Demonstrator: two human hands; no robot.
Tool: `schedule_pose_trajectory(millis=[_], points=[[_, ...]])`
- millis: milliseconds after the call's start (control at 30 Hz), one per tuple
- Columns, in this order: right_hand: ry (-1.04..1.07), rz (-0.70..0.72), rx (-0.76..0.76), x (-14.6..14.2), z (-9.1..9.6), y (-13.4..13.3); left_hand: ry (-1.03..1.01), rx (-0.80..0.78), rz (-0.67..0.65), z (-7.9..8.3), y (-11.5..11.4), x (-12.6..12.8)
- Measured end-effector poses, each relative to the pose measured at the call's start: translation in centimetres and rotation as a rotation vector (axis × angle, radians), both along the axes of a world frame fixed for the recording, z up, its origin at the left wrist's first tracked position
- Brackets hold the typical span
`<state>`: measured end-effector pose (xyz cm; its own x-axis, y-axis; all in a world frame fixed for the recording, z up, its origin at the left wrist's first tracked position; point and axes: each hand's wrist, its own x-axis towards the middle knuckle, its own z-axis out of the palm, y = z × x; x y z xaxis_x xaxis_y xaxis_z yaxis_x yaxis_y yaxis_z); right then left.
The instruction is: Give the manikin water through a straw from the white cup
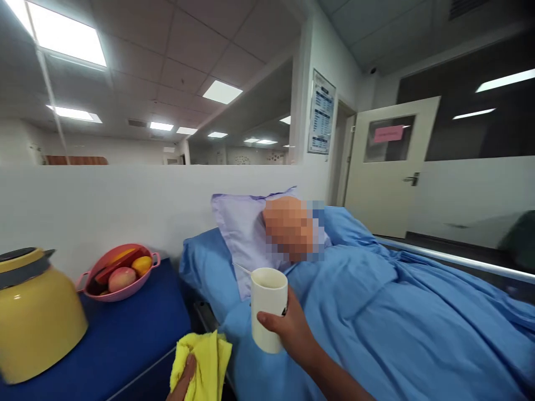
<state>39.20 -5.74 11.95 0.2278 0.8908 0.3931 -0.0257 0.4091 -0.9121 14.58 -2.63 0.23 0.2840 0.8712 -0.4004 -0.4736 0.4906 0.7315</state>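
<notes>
A white mug [263, 328] is held upright in my right hand [292, 328], the thumb across its near side. A thin pale stick, perhaps a straw or spoon handle, leans out past its left rim; what is inside I cannot make out. Low in the view, my left hand [184, 381] grips a folded yellow cloth [211, 362]. Beyond the mug, a figure [292, 225] with a blurred-out head rests on a lilac pillow [238, 223], covered by a blue quilt [368, 317].
A yellow thermos jug [37, 323] and a pink basket [112, 295] with fruit stand on a blue bedside cabinet [167, 301] at the left. A metal bed rail [460, 262] runs along the far side. Behind it a door [384, 195] stands ajar.
</notes>
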Motion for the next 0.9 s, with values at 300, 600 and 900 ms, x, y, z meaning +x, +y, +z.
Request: schedule_pose_trajectory(millis=[300, 600, 900], points=[[-0.099, -0.247, -0.132, 14.8, -1.4, -2.0, -0.283, -0.065, 0.133, 5.1, -1.6, 14.9], [-0.095, -0.179, -0.136, 20.3, -2.7, 1.6, -0.605, 0.098, 0.112, 5.8, 2.1, 26.0], [0.007, -0.118, -0.151, 20.8, -2.9, 1.9, -0.705, 0.253, 0.025, 4.2, 3.2, 30.1]])
